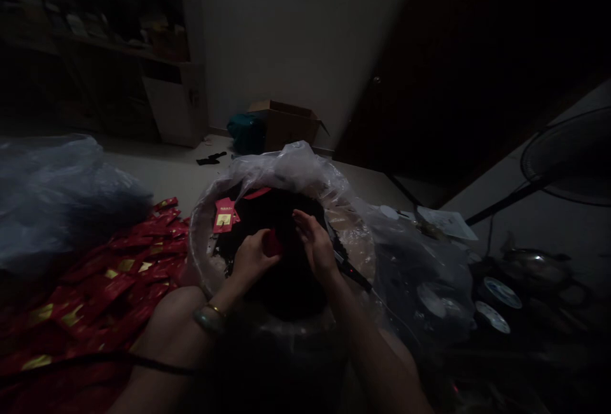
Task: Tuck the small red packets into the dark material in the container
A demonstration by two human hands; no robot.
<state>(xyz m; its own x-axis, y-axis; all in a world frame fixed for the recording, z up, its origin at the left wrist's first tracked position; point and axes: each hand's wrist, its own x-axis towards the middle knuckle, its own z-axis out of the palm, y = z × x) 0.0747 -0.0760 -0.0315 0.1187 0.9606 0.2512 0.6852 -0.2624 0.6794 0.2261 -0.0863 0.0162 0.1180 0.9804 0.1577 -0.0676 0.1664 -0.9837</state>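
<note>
My left hand (252, 256) is closed around a small red packet (273, 242), held over a round basin (203, 261) lined with clear plastic and full of dark loose stuff (286, 287). My right hand (312, 242) is right beside it, fingers curved and touching the packet's edge. Two more red packets (224, 215) lie against the basin's far left rim. A bangle (210, 317) sits on my left wrist. The light is very dim.
A heap of red and gold packets (109, 280) covers the surface to the left, beside a big clear plastic bag (52, 191). Rolls of tape (496, 293) and a fan (573, 153) stand on the right. A cardboard box (286, 123) is on the floor beyond.
</note>
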